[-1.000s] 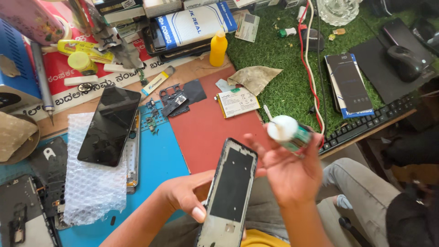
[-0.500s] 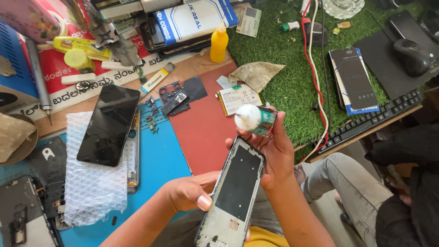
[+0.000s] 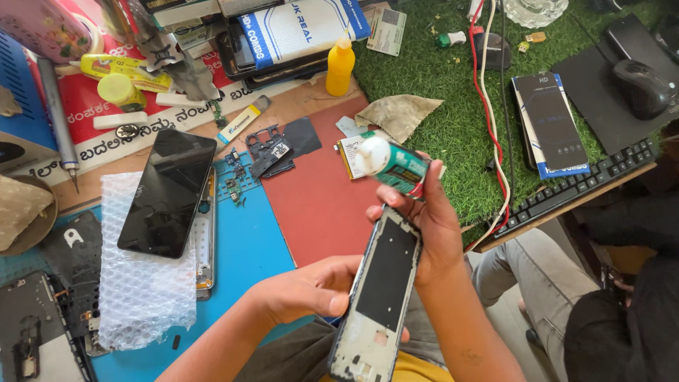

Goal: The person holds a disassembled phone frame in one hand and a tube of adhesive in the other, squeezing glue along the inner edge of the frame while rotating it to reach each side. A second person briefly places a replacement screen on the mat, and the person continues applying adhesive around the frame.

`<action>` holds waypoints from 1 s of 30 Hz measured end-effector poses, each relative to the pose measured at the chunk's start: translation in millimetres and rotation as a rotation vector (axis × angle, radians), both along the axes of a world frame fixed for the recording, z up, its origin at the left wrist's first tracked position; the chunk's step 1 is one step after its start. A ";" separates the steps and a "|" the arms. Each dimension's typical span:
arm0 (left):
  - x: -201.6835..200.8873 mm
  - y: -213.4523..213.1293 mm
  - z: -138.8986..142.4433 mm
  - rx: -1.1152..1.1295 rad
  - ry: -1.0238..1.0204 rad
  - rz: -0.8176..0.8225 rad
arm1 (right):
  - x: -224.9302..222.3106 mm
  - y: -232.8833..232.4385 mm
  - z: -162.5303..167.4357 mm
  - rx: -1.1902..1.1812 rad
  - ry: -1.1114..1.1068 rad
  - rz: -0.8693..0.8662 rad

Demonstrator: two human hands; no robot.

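Note:
My left hand [image 3: 304, 290] grips the side of a bare phone frame [image 3: 380, 297], black in the middle with a silver rim, held upright over my lap. Above the frame's top end, my right hand [image 3: 424, 219] holds a green glue tube [image 3: 393, 164] with a white cap pointing left. A black phone screen [image 3: 167, 189] lies face up on bubble wrap [image 3: 145, 283] at the left, on the blue mat [image 3: 247, 247]. The red mat [image 3: 318, 205] lies just beyond my hands.
Small phone parts [image 3: 272, 152] and a battery [image 3: 350, 154] lie on the mats. A yellow bottle [image 3: 340, 65], a cloth [image 3: 397, 113], boxes and tools sit at the back. On the green turf to the right are a boxed phone screen [image 3: 550, 122], cables, a keyboard [image 3: 576, 187] and a mouse [image 3: 642, 86].
My right hand has brought the glue tube left and down, from out at the right to just above the top of the frame. The left hand keeps its hold on the frame.

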State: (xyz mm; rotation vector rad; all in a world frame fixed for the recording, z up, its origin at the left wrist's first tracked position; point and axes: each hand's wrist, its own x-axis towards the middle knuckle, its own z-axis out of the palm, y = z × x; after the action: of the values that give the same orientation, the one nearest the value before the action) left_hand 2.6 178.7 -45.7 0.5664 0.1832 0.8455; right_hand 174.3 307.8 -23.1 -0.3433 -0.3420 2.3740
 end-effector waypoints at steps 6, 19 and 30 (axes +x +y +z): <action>11.2 6.1 -7.8 -0.110 0.312 0.380 | 11.1 13.3 0.0 -0.062 0.037 -0.008; 23.4 9.7 -0.5 0.637 1.083 1.067 | -15.4 2.9 -17.4 -0.037 -0.170 -0.144; 22.6 8.6 -0.7 0.702 1.247 1.085 | -29.4 7.2 -15.0 0.138 -0.175 -0.198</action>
State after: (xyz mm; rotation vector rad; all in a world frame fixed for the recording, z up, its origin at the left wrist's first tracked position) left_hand 25.2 187.3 -46.4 1.6934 1.4688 1.4993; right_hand 144.9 315.0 -38.1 -0.4971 -0.5258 2.1196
